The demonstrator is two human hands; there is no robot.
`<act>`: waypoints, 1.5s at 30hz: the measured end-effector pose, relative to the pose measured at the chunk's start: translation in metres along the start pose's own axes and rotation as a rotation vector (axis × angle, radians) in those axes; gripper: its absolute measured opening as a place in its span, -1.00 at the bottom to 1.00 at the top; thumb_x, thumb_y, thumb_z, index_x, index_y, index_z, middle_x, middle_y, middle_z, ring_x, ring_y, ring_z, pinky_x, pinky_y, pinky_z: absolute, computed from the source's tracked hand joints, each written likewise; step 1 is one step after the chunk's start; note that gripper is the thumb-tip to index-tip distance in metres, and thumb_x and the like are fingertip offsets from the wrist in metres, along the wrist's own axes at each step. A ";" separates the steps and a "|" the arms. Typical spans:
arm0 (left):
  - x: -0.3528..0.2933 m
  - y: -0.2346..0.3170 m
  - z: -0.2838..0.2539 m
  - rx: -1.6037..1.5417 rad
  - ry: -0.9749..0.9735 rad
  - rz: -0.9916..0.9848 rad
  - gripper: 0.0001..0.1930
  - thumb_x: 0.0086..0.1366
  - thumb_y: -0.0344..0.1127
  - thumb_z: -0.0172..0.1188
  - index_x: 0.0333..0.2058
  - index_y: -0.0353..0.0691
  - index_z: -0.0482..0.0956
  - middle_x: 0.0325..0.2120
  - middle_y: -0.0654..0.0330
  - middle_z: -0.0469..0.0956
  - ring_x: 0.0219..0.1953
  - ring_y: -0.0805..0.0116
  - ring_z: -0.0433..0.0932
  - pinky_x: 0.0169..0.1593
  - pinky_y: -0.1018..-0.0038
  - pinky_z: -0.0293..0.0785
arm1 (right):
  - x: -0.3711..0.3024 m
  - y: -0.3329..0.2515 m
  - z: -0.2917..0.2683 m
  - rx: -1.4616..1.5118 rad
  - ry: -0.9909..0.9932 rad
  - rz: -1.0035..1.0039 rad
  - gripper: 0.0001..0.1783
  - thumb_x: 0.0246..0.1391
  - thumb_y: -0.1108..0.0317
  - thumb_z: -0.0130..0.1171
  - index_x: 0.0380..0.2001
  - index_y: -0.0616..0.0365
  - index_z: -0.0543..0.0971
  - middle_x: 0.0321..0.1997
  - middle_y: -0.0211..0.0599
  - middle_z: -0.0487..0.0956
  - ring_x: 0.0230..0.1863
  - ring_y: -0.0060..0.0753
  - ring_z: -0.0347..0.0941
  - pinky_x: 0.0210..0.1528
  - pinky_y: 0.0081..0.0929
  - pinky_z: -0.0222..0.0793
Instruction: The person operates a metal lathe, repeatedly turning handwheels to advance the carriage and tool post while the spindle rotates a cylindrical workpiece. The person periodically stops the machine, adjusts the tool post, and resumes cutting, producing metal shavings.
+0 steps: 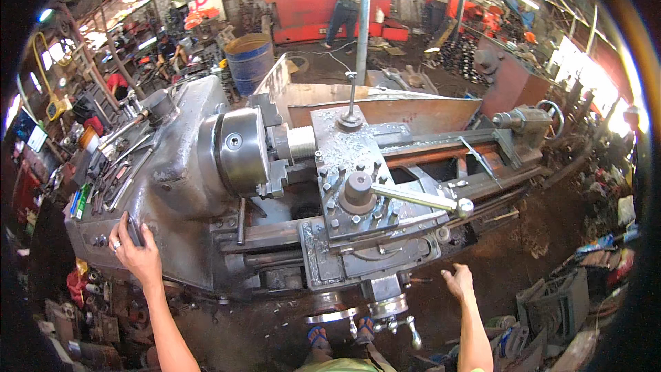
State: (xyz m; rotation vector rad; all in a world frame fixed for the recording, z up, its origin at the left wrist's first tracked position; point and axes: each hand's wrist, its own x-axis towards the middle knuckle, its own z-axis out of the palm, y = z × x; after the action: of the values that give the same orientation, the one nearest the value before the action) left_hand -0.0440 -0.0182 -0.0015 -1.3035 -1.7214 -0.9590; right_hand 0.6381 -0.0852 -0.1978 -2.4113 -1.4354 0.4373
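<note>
A large metal lathe fills the middle of the view. At the near left of its headstock [182, 227], my left hand [138, 255] has its fingers closed around a dark flat lever [135, 230]. My right hand [460, 282] hangs in the air right of the carriage, thumb and fingers apart, with nothing visible in it. A short handle [418, 280] is nearest to it. The big chuck [241, 150] grips a bright ridged cylindrical workpiece [301, 142]. Beside that stands the tool post [358, 193] with its long clamp handle [420, 197]. Metal chips [344, 155] lie over the carriage.
Hand tools [120, 172] lie on top of the headstock. Handwheels [389, 306] stick out at the front above my feet. The tailstock [527, 120] stands at the right end. Scrap parts [551, 310] lie at the lower right. A person [344, 3] stands at the back beside red machinery.
</note>
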 end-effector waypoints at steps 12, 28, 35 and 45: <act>0.001 0.008 0.005 0.207 -0.006 0.069 -0.51 0.20 -0.32 0.27 0.12 -0.21 0.46 -0.05 -0.07 0.42 0.02 -0.12 0.38 0.08 0.04 0.33 | 0.173 0.066 0.089 -0.386 -0.257 0.059 -0.78 0.08 0.31 0.15 -0.20 0.06 0.65 -0.20 -0.12 0.62 -0.04 0.00 0.57 0.09 -0.05 0.45; 0.001 0.004 0.005 0.158 -0.014 0.051 -0.51 0.19 -0.33 0.28 0.11 -0.24 0.47 -0.05 -0.05 0.43 0.02 -0.10 0.39 0.09 0.05 0.32 | 0.027 0.135 0.153 -0.016 -0.222 0.236 -0.09 -0.05 0.29 0.30 0.31 0.46 0.16 0.31 0.29 0.28 0.28 0.22 0.30 0.31 -0.14 0.26; -0.004 0.002 0.003 0.033 0.008 -0.011 -0.54 0.19 -0.36 0.28 0.09 -0.20 0.50 -0.06 -0.03 0.43 0.03 -0.07 0.40 0.07 0.06 0.34 | -0.100 0.045 0.078 0.363 -0.263 0.234 -0.46 0.09 0.21 0.24 0.06 0.39 0.55 -0.06 0.01 0.66 -0.02 -0.21 0.60 0.04 -0.37 0.45; -0.005 -0.002 -0.005 -0.227 -0.003 -0.086 -0.60 0.21 -0.40 0.23 0.05 -0.21 0.54 -0.05 -0.04 0.46 0.03 -0.04 0.43 0.08 0.09 0.34 | -0.215 -0.048 0.016 1.281 -0.100 0.279 -0.58 0.32 0.23 0.03 -0.02 0.45 0.56 -0.23 -0.21 0.66 -0.31 -0.43 0.60 -0.27 -0.51 0.49</act>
State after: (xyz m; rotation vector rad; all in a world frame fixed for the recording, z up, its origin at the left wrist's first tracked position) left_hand -0.0443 -0.0249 -0.0041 -1.3824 -1.7210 -1.2324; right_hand 0.4963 -0.2520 -0.1702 -1.4819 -0.4756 1.1157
